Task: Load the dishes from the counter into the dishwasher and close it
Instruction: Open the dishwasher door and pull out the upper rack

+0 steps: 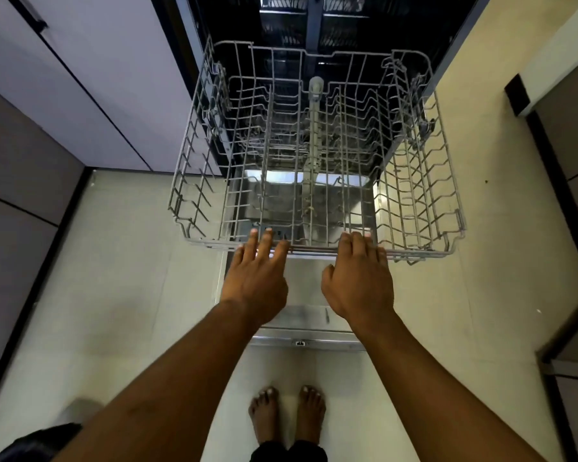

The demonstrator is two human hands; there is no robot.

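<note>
Dishwasher rack (194,168) is drawn out, empty; nothing is loaded yet.
Left hand (255,278) and right hand (359,281) are laid on its front rim, fingers straight, nothing gripped; dishwasher door (309,331) is open.

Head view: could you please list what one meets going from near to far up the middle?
Bare feet → open dishwasher door → left hand and right hand, side by side → wire rack → dishwasher tub.
</note>
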